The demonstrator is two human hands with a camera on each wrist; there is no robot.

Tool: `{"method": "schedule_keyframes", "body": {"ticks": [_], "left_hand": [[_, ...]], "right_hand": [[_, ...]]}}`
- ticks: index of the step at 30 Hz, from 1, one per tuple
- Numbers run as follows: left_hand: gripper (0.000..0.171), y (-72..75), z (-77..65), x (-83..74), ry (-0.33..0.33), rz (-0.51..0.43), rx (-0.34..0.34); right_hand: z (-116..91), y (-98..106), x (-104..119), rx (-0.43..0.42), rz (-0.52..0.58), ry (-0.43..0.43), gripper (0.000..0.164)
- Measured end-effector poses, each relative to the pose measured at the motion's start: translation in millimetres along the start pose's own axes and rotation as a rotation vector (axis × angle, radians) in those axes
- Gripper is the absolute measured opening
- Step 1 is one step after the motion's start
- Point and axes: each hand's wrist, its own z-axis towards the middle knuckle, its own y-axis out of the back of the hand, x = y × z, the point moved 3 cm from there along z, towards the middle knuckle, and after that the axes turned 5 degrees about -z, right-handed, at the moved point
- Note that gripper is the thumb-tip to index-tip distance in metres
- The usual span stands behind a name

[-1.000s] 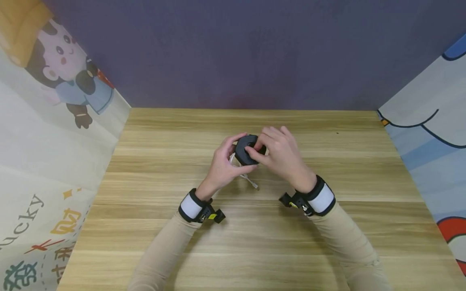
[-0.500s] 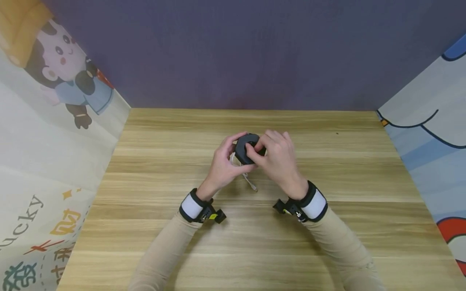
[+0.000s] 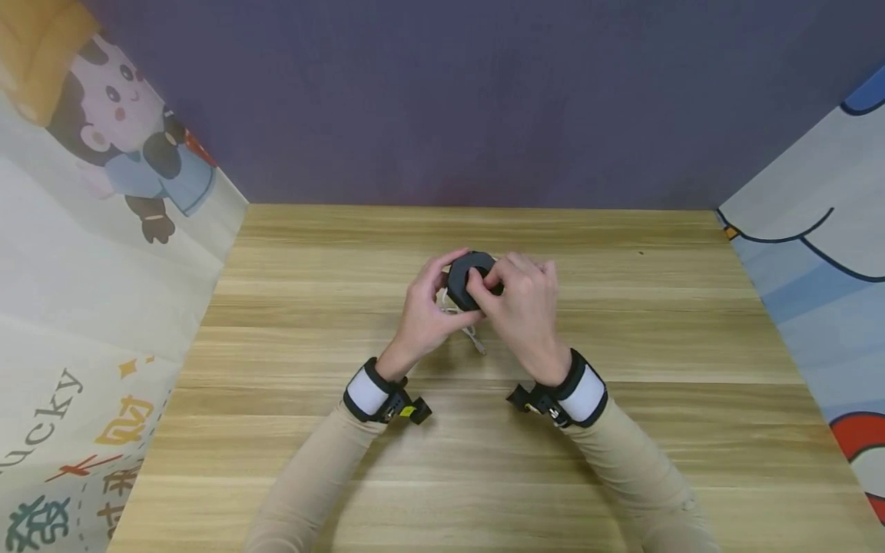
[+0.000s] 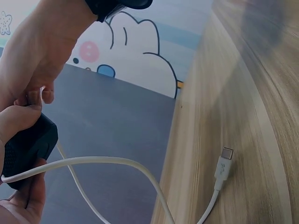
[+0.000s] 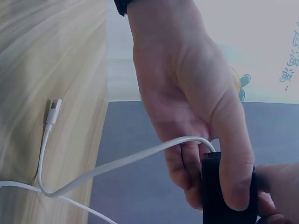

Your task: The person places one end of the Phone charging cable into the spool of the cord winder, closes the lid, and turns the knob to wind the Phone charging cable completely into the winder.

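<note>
A black eight-sided case [image 3: 465, 284] is held above the table by my left hand [image 3: 426, 311], whose thumb and fingers span its sides. My right hand [image 3: 522, 303] has its thumb and forefinger bent in at the middle of the case's upper face; whatever lies between those fingertips is hidden. A white charging cable [image 4: 100, 160] runs from the case, which has fine ridges where the cable meets it in the right wrist view. One end of the cable shows a small metal-tipped plug [image 4: 223, 168] near the tabletop, which also appears below the hands in the head view.
The wood-grain table [image 3: 311, 338] carries the work, with a dark blue-grey panel [image 3: 442, 100] at its back. Printed cloths stand at the left [image 3: 90, 292] and right [image 3: 823, 230]. Both wrists wear bands with small cameras.
My right wrist and forearm have swung left and a little nearer, while its fingertips stay at the case. The dangling plug has shifted slightly left. My left hand has hardly moved.
</note>
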Motion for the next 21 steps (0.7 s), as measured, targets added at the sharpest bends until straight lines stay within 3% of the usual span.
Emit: {"method": "schedule_keyframes", "body": {"ticks": [12,21], "left_hand": [[0.083,1.1,-0.2,2.3,0.017,-0.033,0.013],[0.083,2.9,-1.3,3.4,0.035,-0.041,0.030]], "right_hand": [[0.9,-1.0,-6.3,-0.001,0.091,0.042,0.032],[9.5,6.4,-20.3,0.094,0.205,0.217,0.023]]}}
